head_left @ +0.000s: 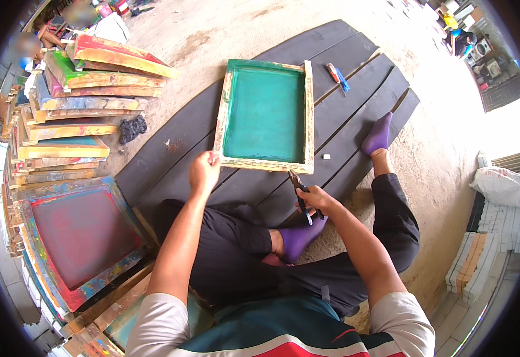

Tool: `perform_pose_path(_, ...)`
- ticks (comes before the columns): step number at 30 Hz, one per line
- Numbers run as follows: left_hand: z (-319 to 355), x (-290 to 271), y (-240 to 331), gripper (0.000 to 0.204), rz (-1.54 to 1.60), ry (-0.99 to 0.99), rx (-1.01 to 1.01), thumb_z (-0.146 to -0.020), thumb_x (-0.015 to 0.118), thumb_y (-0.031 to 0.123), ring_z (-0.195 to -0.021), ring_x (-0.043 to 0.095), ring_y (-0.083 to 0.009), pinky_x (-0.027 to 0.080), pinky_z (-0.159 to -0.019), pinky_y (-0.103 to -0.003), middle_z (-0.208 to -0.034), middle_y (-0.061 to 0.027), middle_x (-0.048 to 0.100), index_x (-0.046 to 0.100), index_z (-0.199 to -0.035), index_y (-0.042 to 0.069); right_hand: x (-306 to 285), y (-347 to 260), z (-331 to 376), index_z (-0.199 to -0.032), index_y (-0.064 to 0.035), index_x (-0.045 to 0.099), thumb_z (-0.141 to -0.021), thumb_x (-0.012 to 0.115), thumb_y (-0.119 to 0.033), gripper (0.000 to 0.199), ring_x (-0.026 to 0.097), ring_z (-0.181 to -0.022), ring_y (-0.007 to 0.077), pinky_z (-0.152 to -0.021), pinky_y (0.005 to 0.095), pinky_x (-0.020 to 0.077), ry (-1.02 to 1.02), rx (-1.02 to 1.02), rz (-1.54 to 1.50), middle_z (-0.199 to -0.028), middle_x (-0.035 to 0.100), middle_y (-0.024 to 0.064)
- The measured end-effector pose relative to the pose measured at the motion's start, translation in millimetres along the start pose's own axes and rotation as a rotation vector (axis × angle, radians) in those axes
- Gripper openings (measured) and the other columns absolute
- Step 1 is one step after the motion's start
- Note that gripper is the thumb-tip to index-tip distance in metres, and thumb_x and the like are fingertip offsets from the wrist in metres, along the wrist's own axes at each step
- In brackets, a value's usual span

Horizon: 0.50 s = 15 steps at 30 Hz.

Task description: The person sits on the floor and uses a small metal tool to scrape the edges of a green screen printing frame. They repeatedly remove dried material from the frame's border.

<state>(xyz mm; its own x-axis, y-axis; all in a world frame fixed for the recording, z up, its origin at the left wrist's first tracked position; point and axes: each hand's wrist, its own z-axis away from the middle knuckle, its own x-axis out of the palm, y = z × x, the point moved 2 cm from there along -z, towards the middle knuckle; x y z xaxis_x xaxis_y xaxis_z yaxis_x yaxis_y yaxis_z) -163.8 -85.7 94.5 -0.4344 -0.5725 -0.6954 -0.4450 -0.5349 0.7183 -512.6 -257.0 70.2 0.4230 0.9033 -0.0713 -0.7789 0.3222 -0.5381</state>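
A screen printing frame [309, 113] with worn wooden bars and green mesh [266, 113] lies on dark grey boards. My left hand [204, 174] pinches its near left corner, the fingertips closed on the wood. In my right hand [319, 200] is a pair of pliers [296, 181] with dark jaws and black handles. The jaws point at the frame's near bar, just right of its middle. Whether they touch the wood, I cannot tell. The lower ends of the handles show below my right fingers.
Stacked, paint-stained frames [87, 104] rise at the left; another frame with dull red mesh [87, 238] leans nearer. On the boards [355, 113] lie a red-and-blue hand tool [338, 80] and a small white block [327, 156]. A crumpled black thing [132, 129] sits by the stack.
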Motion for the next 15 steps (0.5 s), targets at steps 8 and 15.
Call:
perform_pose_path(8,70,57,40,0.032,-0.068,-0.315,0.181,-0.090,0.076,0.029,-0.107,0.072,-0.0317,0.058,-0.089,-0.042,-0.123,-0.0109,0.073,0.074,-0.112,0.005,-22,-13,0,-0.115,0.0024,0.062,-0.106,0.059,-0.046,0.049,0.074,-0.079,0.0231,-0.064,0.0453,0.0628,-0.002,0.040,0.105,-0.097,0.074,0.0145)
perform_pose_path(15,85,72,45,0.032,-0.093,-0.332,0.197,-0.089,0.077,0.025,-0.104,0.073,-0.0281,0.059,-0.085,-0.042,-0.128,-0.0078,0.072,0.074,-0.115,0.006,-29,-26,-2,-0.110,0.0004,0.067,-0.101,0.063,-0.045,0.047,0.074,-0.074,0.0238,-0.058,0.0461,0.0591,0.010,0.089,0.188,-0.091,0.075,0.0122)
